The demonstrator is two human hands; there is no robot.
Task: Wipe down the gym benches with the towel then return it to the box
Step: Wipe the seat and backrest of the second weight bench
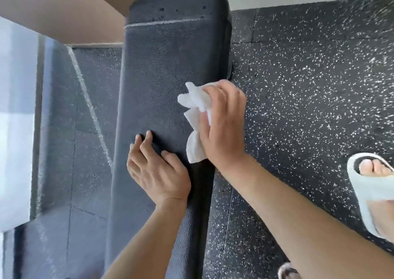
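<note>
A long black padded gym bench (162, 70) runs away from me down the middle of the view. My right hand (223, 125) grips a bunched white towel (197, 108) against the bench's right edge, about halfway along. My left hand (157, 170) rests on the pad just left of it, fingers straight and pointing forward. The box is not in view.
Black rubber floor with white speckles (309, 87) spreads to the right of the bench. My foot in a white slipper (371, 189) stands at the right edge. A mirror or glass panel (64, 119) lies to the left, and a tan wall (64, 8) at top left.
</note>
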